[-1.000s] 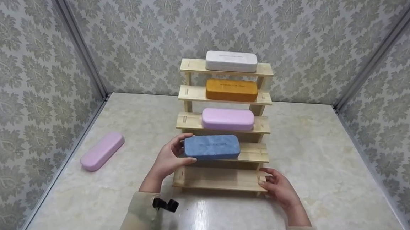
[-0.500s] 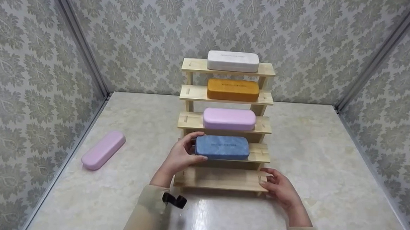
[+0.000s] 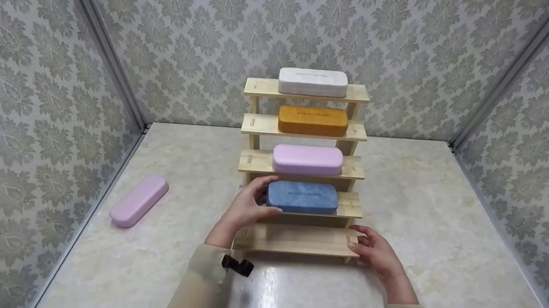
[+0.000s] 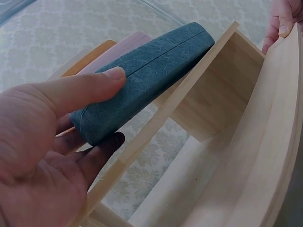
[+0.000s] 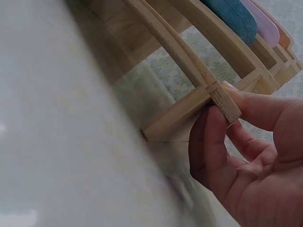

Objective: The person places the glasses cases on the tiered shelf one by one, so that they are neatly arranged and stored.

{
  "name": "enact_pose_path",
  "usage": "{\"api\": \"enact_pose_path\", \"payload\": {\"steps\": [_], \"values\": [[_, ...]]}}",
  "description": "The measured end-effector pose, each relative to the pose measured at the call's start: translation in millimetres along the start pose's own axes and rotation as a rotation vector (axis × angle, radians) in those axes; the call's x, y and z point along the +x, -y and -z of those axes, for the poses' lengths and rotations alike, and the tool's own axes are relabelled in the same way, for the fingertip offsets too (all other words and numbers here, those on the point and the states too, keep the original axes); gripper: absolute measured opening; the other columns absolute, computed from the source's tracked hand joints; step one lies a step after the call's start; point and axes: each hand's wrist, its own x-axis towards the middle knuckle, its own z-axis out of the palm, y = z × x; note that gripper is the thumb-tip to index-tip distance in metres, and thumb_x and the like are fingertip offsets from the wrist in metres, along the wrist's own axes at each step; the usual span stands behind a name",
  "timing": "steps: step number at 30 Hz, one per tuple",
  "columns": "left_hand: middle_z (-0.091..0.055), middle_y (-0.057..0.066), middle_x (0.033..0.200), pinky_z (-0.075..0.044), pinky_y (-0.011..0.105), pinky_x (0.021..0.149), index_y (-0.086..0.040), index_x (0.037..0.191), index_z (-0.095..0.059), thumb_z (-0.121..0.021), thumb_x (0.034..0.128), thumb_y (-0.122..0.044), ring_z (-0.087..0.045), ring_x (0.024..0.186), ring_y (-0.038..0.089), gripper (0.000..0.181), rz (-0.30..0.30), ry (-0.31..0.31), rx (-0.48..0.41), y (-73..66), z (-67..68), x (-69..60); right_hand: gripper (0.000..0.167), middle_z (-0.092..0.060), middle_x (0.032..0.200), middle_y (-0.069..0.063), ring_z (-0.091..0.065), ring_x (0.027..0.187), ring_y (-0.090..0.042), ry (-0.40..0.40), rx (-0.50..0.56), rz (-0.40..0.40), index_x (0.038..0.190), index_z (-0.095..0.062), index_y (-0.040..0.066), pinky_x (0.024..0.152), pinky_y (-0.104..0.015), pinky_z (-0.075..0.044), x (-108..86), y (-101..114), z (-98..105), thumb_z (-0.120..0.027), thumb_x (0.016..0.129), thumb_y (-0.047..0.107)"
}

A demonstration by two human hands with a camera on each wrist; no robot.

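Observation:
My left hand [image 3: 247,207] grips the left end of a blue case [image 3: 302,197] at the fourth shelf down of a wooden rack [image 3: 293,241]. In the left wrist view the thumb lies across the front of the blue case [image 4: 147,80], with fingers behind and under its end. My right hand [image 3: 382,258] pinches the right end of the lowest shelf; the right wrist view shows thumb and fingers on that board's corner [image 5: 225,104]. Above, one per shelf, stand a white case [image 3: 312,82], an orange case [image 3: 312,120] and a pink case [image 3: 307,159].
Another pink case [image 3: 139,201] lies slanted on the table [image 3: 442,221], left of the rack. Patterned walls [image 3: 311,27] enclose the back and both sides. The lowest shelf holds no case.
My left hand has moved right with the blue case, which has levelled out and now lies along the fourth shelf. My right hand keeps its hold on the lowest shelf.

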Motion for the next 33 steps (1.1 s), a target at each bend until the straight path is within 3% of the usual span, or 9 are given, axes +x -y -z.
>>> {"api": "enact_pose_path", "payload": {"steps": [7,15,33], "values": [[-0.052,0.021,0.14,-0.044,0.044,0.117,0.003,0.146,-0.052,-0.088,0.0764,0.0,-0.053,0.138,0.038,0.078,-0.04,-0.01,0.129,-2.5,-3.2,1.9,0.068,-0.067,0.115,-0.003,-0.07,0.089,-0.012,-0.013,-0.018,0.004,0.153,-0.035,-0.004,0.068,-0.026,-0.057,-0.5,0.5,-0.7,-0.07,0.097,0.013],[-0.053,0.023,0.147,-0.04,0.045,0.12,0.005,0.148,-0.049,-0.088,0.0782,-0.007,-0.049,0.142,0.037,0.081,0.002,-0.026,0.25,-4.8,-7.6,3.9,0.068,-0.068,0.115,-0.003,-0.07,0.089,-0.012,-0.023,-0.022,0.002,0.153,-0.035,-0.004,0.07,-0.027,-0.058,-0.6,0.3,-2.4,-0.07,0.097,0.013],[-0.052,0.026,0.147,-0.037,0.047,0.122,0.009,0.148,-0.047,-0.088,0.0778,-0.007,-0.048,0.142,0.04,0.083,0.007,-0.023,0.279,-7.3,-9.2,2.1,0.07,-0.067,0.113,-0.002,-0.07,0.089,-0.012,-0.006,-0.008,-0.006,0.154,-0.033,-0.004,0.069,-0.027,-0.058,-0.6,0.3,-1.0,-0.07,0.097,0.012]]}}
